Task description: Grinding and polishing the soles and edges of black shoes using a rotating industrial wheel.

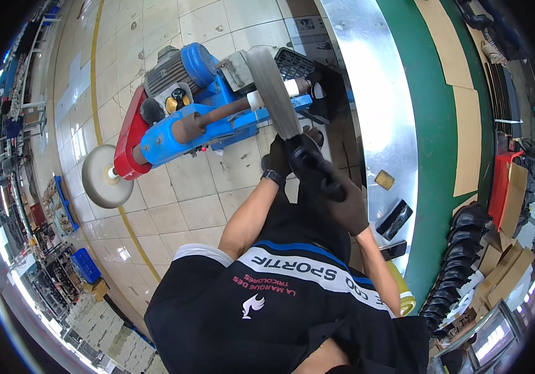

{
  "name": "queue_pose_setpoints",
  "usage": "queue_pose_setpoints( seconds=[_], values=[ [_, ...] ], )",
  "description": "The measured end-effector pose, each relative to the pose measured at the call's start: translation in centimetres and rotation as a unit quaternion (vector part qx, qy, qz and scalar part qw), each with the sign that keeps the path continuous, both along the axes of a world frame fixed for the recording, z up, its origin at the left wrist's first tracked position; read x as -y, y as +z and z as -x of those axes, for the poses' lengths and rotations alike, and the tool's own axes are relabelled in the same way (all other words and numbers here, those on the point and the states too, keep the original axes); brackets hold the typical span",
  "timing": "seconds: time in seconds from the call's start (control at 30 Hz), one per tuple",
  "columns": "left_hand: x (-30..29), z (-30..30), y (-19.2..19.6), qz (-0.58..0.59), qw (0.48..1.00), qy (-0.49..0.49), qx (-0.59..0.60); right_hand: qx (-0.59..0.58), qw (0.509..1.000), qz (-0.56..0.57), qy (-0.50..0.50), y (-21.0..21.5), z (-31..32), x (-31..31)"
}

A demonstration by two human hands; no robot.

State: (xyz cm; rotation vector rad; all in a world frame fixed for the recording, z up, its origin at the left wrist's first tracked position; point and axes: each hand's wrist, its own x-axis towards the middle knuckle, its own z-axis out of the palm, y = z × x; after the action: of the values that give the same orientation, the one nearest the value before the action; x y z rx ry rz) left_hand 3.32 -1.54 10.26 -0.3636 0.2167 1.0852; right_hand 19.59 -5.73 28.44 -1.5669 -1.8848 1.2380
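At far left of the machine, a pale disc (99,188) sits beside the red cover (129,134); the motor (166,73) stands behind. The shaft (229,113) runs right to the wheel (271,87), whose blurred surface suggests rotation.

The left hand (278,157), gloved, is at the wheel's near end. Its fingers are partly hidden; whether they are closed on the workpiece cannot be told.

The workpiece (312,167), black, lies between the hands with its upper end at the wheel's near edge. Contact is probable but not confirmed. The right hand (346,209), gloved, has its fingers clamped on the lower end.

Status (judged): the wheel operation is under way. Completion cannot be verified, as the worked surface is concealed. Setting down is not yet done.

Right of the hands, the metal bench (387,109) limits sideways clearance. It carries a tan block (384,180) and a glossy dark piece (394,219). Beyond are the green table (430,134), cardboard (467,134) and stacked parts (460,257); whether these are finished cannot be determined.
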Motion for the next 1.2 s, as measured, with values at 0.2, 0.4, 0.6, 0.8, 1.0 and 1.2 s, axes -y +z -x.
queue_pose_setpoints(
  seconds=[0.2,0.4,0.6,0.8,1.0,1.2],
  values=[
    [-1.8,0.4,-3.1,0.112,0.967,0.018,-0.228,-0.369,0.728,0.389,-0.427,-8.8,-0.5,0.4],
    [-0.1,3.5,-1.0,0.049,0.849,0.027,-0.526,-0.484,0.653,0.477,-0.333,-10.2,0.9,-3.6],
    [1.0,4.9,0.0,0.002,0.595,0.177,-0.784,-0.34,0.724,0.483,-0.358,-10.4,0.2,-4.3],
    [-2.9,1.2,7.9,0.088,0.497,0.146,-0.851,-0.365,0.729,0.425,-0.392,-6.0,0.8,-3.0],
    [-4.9,1.0,13.2,-0.194,0.202,0.185,-0.942,-0.465,0.755,0.318,-0.336,-8.6,3.3,-0.7],
    [-6.8,1.2,16.6,-0.219,0.229,0.147,-0.937,-0.223,0.965,0.037,-0.132,-10.3,4.8,1.0]
  ],
)
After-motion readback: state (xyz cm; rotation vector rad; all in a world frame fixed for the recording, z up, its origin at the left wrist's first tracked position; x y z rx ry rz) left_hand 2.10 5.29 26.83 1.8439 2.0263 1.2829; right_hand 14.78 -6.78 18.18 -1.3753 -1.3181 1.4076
